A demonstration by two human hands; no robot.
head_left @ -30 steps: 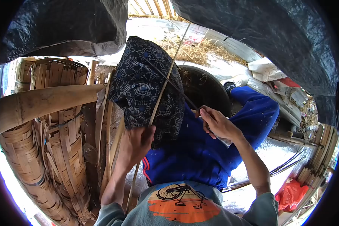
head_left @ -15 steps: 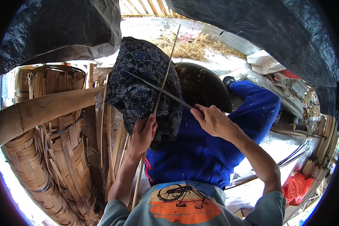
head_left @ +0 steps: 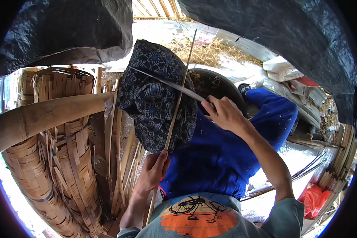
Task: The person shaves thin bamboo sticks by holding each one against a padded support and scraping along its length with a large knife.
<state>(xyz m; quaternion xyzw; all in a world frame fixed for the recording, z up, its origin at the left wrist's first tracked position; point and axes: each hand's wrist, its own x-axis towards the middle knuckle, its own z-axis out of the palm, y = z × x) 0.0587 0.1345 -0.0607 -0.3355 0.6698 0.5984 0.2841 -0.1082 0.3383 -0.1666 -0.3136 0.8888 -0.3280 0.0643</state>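
Note:
A thin bamboo strip [head_left: 173, 119] runs lengthwise over a dark patterned cloth [head_left: 148, 99] draped across my knee. Its lower part is gripped by my left hand [head_left: 154, 170], thumb pressed along it, with the tail passing down beside my shirt. My right hand [head_left: 226, 115] is closed round the handle end of a long-bladed knife [head_left: 170, 84]. The blade points up and left and crosses the strip over the cloth. Most of the handle is hidden inside my fingers.
Tall woven bamboo baskets [head_left: 63, 154] stand at left, with a thick bamboo pole [head_left: 51, 117] in front of them. A dark round basin [head_left: 220, 85] lies beyond my leg. Black sheeting [head_left: 285, 35] hangs overhead. A red plastic bag [head_left: 315, 201] is at lower right.
My left hand has slid lower toward my body with its grip on the bamboo strip. The knife blade now crosses the strip slightly higher in view, and my right hand has shifted a little right and up.

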